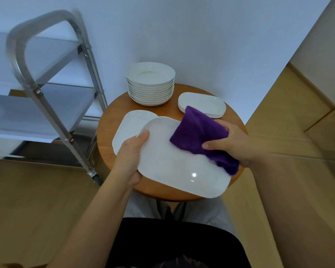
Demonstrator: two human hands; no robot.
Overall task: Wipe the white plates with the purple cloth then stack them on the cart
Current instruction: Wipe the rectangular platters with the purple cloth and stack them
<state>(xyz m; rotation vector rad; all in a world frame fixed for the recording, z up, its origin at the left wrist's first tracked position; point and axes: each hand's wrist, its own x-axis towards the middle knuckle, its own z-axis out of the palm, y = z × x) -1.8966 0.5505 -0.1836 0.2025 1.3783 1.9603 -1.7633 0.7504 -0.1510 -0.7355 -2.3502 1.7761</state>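
You are mid-wipe: your left hand (131, 153) grips the left edge of the large rectangular plate (180, 165), thumb on the rim, holding it tilted above the near side of the round wooden table (110, 120), while your right hand (233, 145) clutches the bunched purple cloth (198, 135) against the plate's far right portion. Most of the plate's face, nearer you, looks not yet covered; in my judgement you should sweep the cloth across to the near corners and along the rim, keeping the left grip firm, since the glossy plate could slip. On the table, a second rectangular plate (130, 126) lies under the held one at the left, a tall stack of round plates (150, 84) stands at the far side, and a short stack of oblong plates (201, 103) sits at the far right. The cart (46, 88), at the left, shows no plates on the visible shelves.
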